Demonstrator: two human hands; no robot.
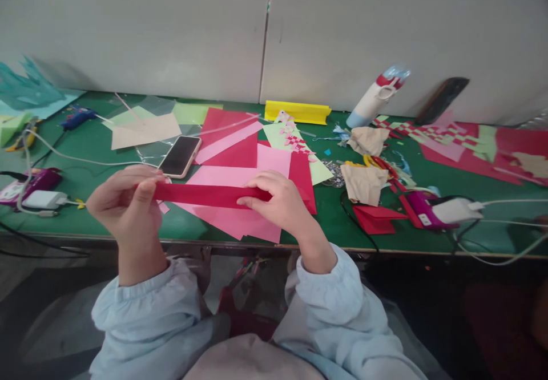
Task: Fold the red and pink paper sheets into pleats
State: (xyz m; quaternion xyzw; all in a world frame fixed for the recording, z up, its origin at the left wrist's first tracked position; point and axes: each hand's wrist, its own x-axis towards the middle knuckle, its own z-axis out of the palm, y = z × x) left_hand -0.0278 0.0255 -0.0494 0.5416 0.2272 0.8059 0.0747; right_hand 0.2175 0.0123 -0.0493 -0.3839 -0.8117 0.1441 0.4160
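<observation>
Head view: a grey wall (171, 32) stands behind the cluttered green bench (329, 226), where pink sheets (262, 226) overlap near the front edge. Above these, the left hand (131, 200) and right hand (281, 202) each pinch one end of a red strip (201, 194), equally near it; its long axis runs left to right between them.

The left hand (131, 206) and the right hand (280, 200) both pinch, side by side with a gap between.
Both arms reach forward from the body, in puffy light blue sleeves (148, 311) that bunch up just below the bare wrists (141, 263). The left thumb (144, 194) points up and presses on the bent fingers. The right hand tips in toward the left one, its thumb under and its pointing finger on top.
</observation>
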